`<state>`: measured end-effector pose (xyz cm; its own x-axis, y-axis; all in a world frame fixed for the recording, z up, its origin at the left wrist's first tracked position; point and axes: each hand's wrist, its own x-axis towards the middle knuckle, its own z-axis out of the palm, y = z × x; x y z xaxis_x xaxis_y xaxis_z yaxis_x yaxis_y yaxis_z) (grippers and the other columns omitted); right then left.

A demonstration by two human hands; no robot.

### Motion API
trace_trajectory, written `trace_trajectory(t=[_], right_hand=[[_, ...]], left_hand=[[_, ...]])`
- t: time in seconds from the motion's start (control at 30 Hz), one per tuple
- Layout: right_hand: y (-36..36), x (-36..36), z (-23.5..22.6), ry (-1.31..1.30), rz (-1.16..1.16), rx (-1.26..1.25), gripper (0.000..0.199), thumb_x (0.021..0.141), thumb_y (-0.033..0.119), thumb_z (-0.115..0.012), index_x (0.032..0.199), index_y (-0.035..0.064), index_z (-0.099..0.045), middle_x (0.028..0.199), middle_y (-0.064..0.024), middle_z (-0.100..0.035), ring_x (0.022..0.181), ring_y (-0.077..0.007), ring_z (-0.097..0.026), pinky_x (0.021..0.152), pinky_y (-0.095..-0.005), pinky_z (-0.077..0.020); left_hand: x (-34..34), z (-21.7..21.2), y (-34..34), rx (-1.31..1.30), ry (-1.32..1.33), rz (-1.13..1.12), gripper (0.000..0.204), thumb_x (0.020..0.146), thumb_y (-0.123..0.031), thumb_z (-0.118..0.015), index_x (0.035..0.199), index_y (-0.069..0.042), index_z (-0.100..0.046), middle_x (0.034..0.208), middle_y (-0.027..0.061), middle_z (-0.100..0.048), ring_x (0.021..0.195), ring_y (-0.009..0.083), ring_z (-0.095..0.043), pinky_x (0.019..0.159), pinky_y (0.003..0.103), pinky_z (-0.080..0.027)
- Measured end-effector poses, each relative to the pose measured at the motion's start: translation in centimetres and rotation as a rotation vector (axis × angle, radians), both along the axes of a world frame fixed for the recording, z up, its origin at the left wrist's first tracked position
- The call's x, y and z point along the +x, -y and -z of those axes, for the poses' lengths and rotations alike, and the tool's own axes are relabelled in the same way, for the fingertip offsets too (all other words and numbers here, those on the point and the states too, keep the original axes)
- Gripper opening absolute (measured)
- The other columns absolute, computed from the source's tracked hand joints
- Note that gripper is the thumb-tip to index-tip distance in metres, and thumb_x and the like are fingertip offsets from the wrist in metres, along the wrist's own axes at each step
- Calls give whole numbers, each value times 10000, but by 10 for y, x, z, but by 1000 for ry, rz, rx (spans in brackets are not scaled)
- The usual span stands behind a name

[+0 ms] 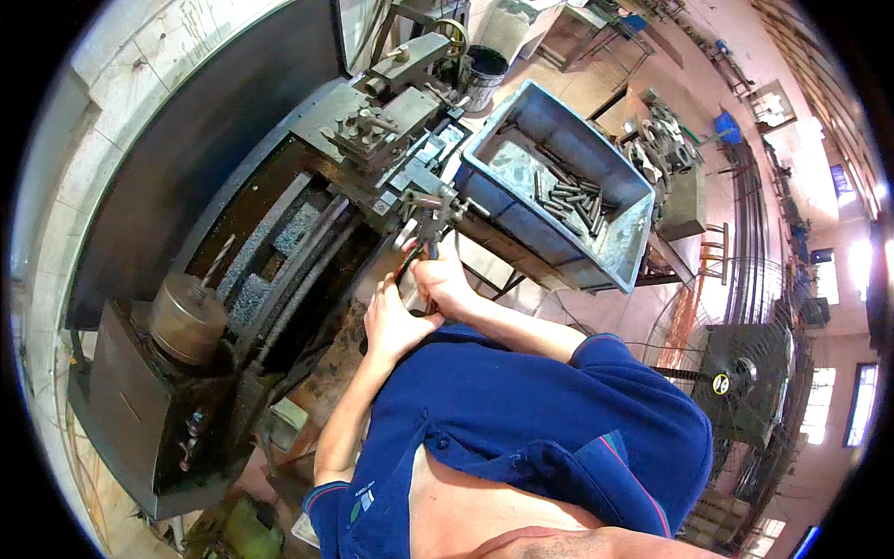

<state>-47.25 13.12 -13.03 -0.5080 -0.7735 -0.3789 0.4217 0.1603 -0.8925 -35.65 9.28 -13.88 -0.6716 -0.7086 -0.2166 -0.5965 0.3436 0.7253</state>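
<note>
Standing at the lathe (307, 186), the person has both hands together at its handwheel (410, 253): right hand (445, 279) clenched on it, left hand (396, 321) cupped just below, beside the blue bin (507, 200).

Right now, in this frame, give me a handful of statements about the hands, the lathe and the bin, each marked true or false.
1. Both hands are at a handwheel on the lathe's carriage. True: the left hand and the right hand meet at the handwheel.
2. The blue bin is empty. False: the blue bin holds a pile of short metal rods.
3. The bin sits to the right of the lathe. True: it stands right of the lathe.
4. The chuck holds no workpiece. False: a thin bar juts from the chuck.
5. The person wears gloves. False: both hands are bare.
</note>
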Motion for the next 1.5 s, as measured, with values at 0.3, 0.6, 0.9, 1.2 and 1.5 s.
trace_trajectory(t=[0.3, 0.6, 0.9, 1.2, 1.5], right_hand=[[-73, -101, -11, 22, 165, 144, 280, 823, 144, -447, 1041, 7, -557, 605, 52, -399, 477, -33, -329, 400, -186, -261], [-69, -185, 43, 259, -80, -214, 421, 787, 252, -486, 1110, -17, -485, 788, -58, -526, 438, -55, -304, 380, -180, -253], [-47, -24, 52, 640, -517, 96, 417, 793, 219, -359, 1077, -54, -495, 712, -68, -481, 457, -72, -323, 405, -199, -274], [-21, 30, 57, 647, -753, 222, 409, 825, 250, -428, 1089, -54, -499, 703, -31, -436, 489, -61, -349, 420, -185, -284], [-19, 47, 45, 570, -689, 332, 381, 852, 191, -301, 1042, -68, -506, 653, -24, -402, 469, -69, -322, 421, -197, -277]], left_hand=[[31, 15, -27, 57, -214, -89, 510, 698, -307, -640, 1088, 2, -528, 757, 166, -595, 685, 287, -589, 617, 368, -456], [113, 56, -78, 69, 58, -395, 537, 701, -326, -628, 1115, -3, -517, 873, 185, -623, 830, 340, -593, 712, 409, -463], [270, 68, -175, 156, -463, -1128, 269, 751, -194, -608, 930, 5, -619, 786, 51, -619, 701, 126, -570, 615, 269, -458], [421, 203, -279, 220, 129, -1846, 262, 693, -214, -600, 855, -13, -646, 722, 148, -639, 669, 255, -629, 632, 343, -491], [427, 208, -238, 397, 687, -1768, 336, 717, -280, -605, 965, -56, -567, 990, 158, -616, 938, 310, -591, 792, 409, -475]])
